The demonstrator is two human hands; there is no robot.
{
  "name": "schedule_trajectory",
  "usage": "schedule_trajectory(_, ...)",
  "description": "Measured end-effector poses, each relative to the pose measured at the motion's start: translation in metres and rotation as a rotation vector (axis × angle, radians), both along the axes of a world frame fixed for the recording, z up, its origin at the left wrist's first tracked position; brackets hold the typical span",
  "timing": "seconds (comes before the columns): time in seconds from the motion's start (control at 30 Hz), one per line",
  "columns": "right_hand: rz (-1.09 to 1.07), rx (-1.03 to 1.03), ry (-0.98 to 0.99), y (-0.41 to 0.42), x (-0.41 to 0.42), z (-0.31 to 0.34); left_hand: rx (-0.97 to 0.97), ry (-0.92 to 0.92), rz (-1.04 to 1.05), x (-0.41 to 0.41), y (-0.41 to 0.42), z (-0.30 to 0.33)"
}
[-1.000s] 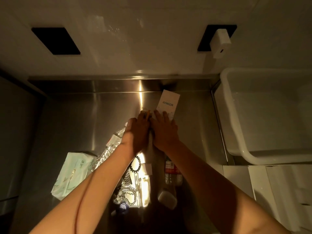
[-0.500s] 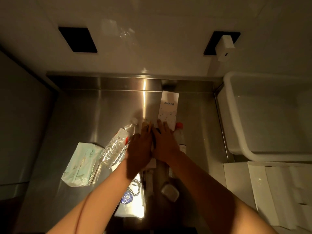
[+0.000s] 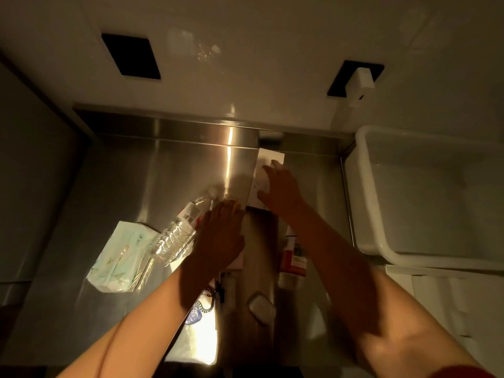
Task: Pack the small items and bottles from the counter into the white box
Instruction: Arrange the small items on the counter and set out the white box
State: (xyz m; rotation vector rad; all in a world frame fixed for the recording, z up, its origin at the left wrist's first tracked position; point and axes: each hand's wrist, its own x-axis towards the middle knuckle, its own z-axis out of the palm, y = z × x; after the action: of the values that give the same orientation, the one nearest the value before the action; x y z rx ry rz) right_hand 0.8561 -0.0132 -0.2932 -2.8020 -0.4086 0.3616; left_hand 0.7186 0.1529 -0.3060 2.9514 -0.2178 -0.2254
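Steel counter (image 3: 136, 186), right hand (image 3: 281, 192) open on white carton (image 3: 268, 159), left hand (image 3: 221, 233) flat beside clear bottle (image 3: 177, 236)

A dim, warm-lit corner. The stainless-steel tabletop (image 3: 141, 170) carries a bright vertical streak of reflected light and ends at a low steel upstand (image 3: 174, 129) against a pale glossy wall (image 3: 245, 50). Two black rectangular plates (image 3: 131, 55) sit on that wall; a white adapter (image 3: 360, 85) is plugged into the right one.
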Motion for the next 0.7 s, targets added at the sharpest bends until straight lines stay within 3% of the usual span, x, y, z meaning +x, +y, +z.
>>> schedule_trajectory(0.17, 0.003, -0.074, 0.082, -0.011, 0.054, -0.005, 0.009, 0.046, -0.071, 0.027, -0.011, -0.002)
schedule_trajectory(0.33, 0.018, -0.008, 0.158, -0.017, 0.077, -0.017, -0.071, 0.072, -0.076, 0.043, -0.025, -0.008)
schedule_trajectory(0.6, 0.026, 0.06, 0.238, -0.02, 0.064, -0.031, -0.183, 0.066, -0.003, 0.034, -0.037, -0.01)
schedule_trajectory(0.7, 0.034, 0.054, 0.21, -0.019, 0.047, -0.035, -0.1, 0.071, -0.041, 0.023, -0.033, -0.016)
